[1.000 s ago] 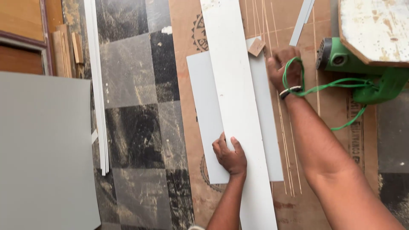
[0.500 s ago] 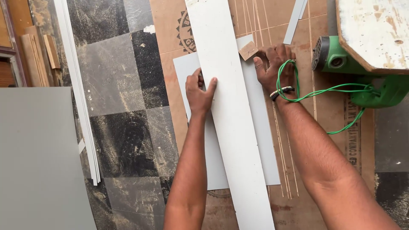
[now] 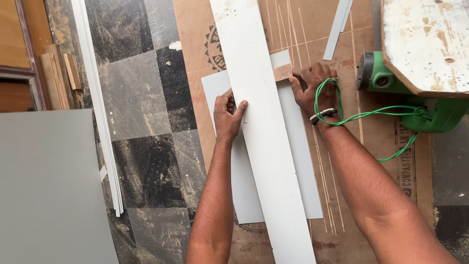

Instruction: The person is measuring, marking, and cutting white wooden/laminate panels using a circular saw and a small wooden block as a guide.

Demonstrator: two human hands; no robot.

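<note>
1. Head view, nine o'clock: a grey panel (image 3: 46, 190) and thin white strips (image 3: 97, 107) lie on the tiled floor.
2. Left hand (image 3: 228, 115) presses flat, fingers spread, on the long white board (image 3: 264, 146), gripping nothing.
3. That board lies across a grey sheet (image 3: 303, 161), running twelve to six.
4. Right hand (image 3: 315, 88) pinches a small wooden block (image 3: 282, 72) against the board's edge; a green cord (image 3: 371, 115) loops its wrist.
5. Two o'clock: green power tool (image 3: 381, 76).

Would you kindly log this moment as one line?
left hand: on white board edge | right hand: on wood block | under: grey sheet
</note>
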